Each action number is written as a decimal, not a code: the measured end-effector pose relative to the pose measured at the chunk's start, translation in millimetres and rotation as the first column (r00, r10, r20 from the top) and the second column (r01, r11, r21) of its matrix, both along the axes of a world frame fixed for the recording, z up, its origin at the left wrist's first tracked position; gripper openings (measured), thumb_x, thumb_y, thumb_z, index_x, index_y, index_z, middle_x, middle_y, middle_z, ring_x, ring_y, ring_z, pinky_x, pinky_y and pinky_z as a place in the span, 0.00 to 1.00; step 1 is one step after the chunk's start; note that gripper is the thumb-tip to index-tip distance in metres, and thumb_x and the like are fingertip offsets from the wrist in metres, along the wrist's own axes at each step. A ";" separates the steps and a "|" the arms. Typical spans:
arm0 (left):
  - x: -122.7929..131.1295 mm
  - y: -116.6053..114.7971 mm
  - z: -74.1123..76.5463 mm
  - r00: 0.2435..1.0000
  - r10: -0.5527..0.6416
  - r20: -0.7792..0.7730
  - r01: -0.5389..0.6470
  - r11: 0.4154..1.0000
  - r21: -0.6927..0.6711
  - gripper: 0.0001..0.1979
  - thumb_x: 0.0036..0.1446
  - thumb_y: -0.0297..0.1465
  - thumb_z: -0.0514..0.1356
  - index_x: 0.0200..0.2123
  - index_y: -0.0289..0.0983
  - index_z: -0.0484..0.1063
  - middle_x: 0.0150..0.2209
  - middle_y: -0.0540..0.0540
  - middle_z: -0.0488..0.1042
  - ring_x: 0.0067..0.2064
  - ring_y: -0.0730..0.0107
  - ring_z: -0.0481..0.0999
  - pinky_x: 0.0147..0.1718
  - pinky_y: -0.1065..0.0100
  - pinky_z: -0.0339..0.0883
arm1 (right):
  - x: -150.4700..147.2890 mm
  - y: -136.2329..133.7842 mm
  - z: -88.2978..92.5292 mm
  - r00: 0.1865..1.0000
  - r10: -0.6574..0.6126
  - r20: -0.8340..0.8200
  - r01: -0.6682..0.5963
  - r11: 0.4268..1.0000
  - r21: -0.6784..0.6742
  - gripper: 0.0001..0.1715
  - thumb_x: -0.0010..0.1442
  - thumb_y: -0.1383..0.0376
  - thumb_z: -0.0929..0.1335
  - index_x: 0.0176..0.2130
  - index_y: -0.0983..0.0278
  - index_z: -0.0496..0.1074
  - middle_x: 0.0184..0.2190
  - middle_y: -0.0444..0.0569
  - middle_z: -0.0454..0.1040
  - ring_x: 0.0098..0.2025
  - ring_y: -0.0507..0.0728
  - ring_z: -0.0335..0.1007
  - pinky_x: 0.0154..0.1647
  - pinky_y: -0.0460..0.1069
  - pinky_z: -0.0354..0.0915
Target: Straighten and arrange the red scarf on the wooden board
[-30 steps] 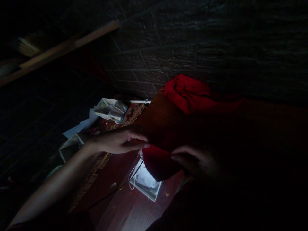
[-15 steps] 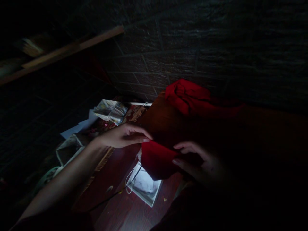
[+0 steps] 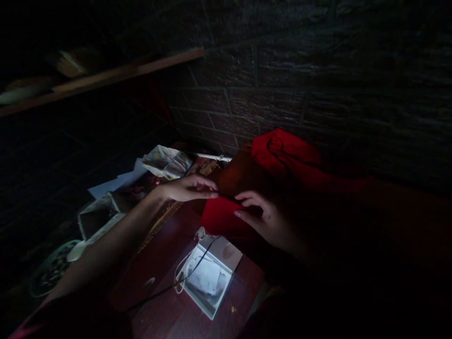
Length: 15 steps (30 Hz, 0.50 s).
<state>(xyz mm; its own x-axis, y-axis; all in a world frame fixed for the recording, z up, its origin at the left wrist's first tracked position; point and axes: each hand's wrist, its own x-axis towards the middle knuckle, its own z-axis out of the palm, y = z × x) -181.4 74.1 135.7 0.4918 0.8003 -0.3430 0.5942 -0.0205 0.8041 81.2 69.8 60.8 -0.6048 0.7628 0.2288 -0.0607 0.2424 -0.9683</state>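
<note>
A piece of red cloth (image 3: pixel 222 217) hangs between my two hands in the dim light, above a wooden table. My left hand (image 3: pixel 189 189) pinches its upper left corner between thumb and fingers. At the cloth's right side is my right hand (image 3: pixel 259 214), thumb and fingers closed in on its edge; shadow hides the far part of the cloth. Just below the cloth, an open white box (image 3: pixel 208 278) lies on the table, with a pale cord and a dark cord across it.
A larger heap of red cloth (image 3: pixel 286 153) lies by the brick wall. At left stand a folded paper box (image 3: pixel 165 160), white sheets (image 3: pixel 118 181), an open container (image 3: pixel 100 216) and a green-rimmed basket (image 3: pixel 49 275). A wooden shelf (image 3: pixel 130 73) juts out above.
Both hands have shifted up and slightly left with the red cloth, which uncovers more of the white box. My view has also tilted a little.
</note>
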 end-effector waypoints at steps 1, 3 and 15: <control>-5.6 3.0 -5.3 0.999 0.029 0.017 -0.029 1.000 -0.003 0.19 0.60 0.45 0.62 0.34 0.31 0.75 0.30 0.49 0.75 0.32 0.76 0.71 0.32 0.77 0.65 | -6.5 5.4 -3.3 1.000 -0.011 -0.005 0.011 1.000 0.001 0.15 0.63 0.60 0.69 0.50 0.61 0.71 0.46 0.49 0.77 0.45 0.54 0.74 0.48 0.49 0.68; -16.1 8.6 -18.0 0.997 0.070 0.038 -0.070 0.997 -0.020 0.21 0.59 0.47 0.63 0.33 0.32 0.74 0.30 0.49 0.74 0.32 0.76 0.70 0.33 0.77 0.65 | -16.8 14.9 -10.4 1.000 -0.015 0.004 0.015 1.000 -0.005 0.17 0.63 0.60 0.69 0.51 0.61 0.70 0.45 0.49 0.77 0.45 0.55 0.74 0.49 0.50 0.68; -45.4 26.3 -75.0 0.984 0.011 -0.177 0.006 0.995 0.095 0.22 0.63 0.47 0.57 0.42 0.33 0.75 0.42 0.45 0.78 0.42 0.70 0.73 0.43 0.73 0.66 | -4.0 31.9 -33.5 0.928 0.048 0.370 -0.003 0.992 -0.122 0.12 0.63 0.61 0.68 0.44 0.64 0.76 0.42 0.52 0.80 0.44 0.58 0.77 0.48 0.53 0.70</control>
